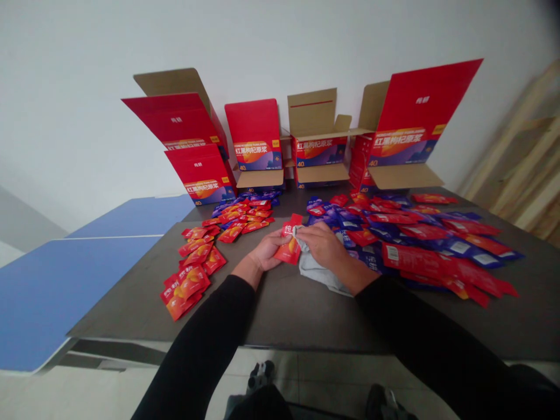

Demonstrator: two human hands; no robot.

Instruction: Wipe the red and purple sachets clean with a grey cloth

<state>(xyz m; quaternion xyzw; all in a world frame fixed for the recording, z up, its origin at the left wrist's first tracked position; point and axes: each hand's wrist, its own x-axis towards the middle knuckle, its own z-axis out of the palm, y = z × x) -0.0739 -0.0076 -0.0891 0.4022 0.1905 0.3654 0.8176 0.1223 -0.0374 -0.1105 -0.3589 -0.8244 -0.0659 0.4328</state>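
Between my hands, low over the dark table, is a red sachet [289, 252] with an orange fruit print. My left hand [268, 249] grips its left edge. In my right hand [322, 244] a grey cloth [317, 272] is bunched, pressed against the sachet's right side, and the rest of it hangs down to the table. Loose red sachets [188, 283] lie to the left of my left hand, with blue sachets behind them. A mixed heap of blue and red sachets [420, 265] spreads out to the right, close to my right forearm.
Several red and blue cartons with raised flaps stand along the back, including an open carton [321, 153] near the middle and a large carton [398, 146] at right. The dark table [271, 318] adjoins a blue table [118, 256] at left. Wooden boards [520, 140] lean at far right.
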